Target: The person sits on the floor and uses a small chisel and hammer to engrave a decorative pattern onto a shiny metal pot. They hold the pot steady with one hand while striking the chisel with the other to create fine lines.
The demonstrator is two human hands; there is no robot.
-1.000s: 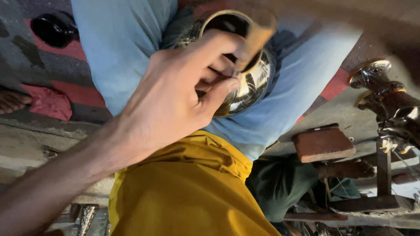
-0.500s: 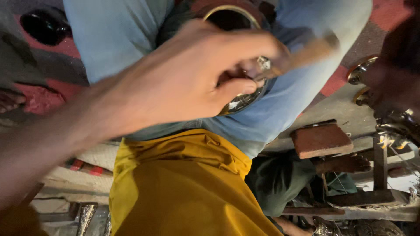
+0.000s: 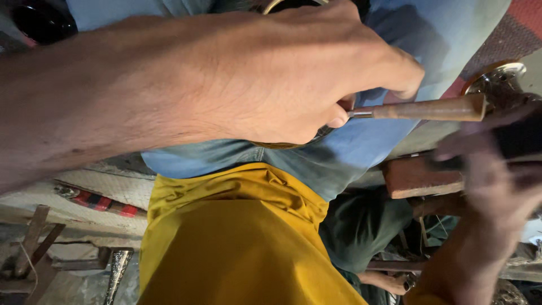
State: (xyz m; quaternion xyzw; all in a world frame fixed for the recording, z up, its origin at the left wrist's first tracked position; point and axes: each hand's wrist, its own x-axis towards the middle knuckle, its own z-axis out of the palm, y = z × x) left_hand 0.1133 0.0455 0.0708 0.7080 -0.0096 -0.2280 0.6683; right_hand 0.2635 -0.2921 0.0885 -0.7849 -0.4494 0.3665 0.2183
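My left hand (image 3: pixel 282 79) fills the middle of the view, its fingers closed on a thin metal tool with a wooden handle (image 3: pixel 435 108) that sticks out to the right. Under that hand, on my lap in blue jeans (image 3: pixel 361 152), lies a brass bowl, mostly hidden; only its rim (image 3: pixel 285 4) shows at the top. My right hand (image 3: pixel 491 186) comes in blurred from the lower right, fingers curled over a dark object (image 3: pixel 522 138) just below the handle's end. My yellow shirt (image 3: pixel 237 243) covers the bottom.
A shiny brass vessel (image 3: pixel 499 79) stands at the right edge above a reddish wooden block (image 3: pixel 418 178). Someone in dark green clothes (image 3: pixel 367 226) sits behind the block. A black shoe (image 3: pixel 34 20) is at top left, wooden pieces (image 3: pixel 34 243) and a metal rod (image 3: pixel 116 268) at bottom left.
The view has closed in on my left hand, which now covers almost all of the bowl. The wooden handle has swung from up-right to level. My right hand has dropped into view at the right.
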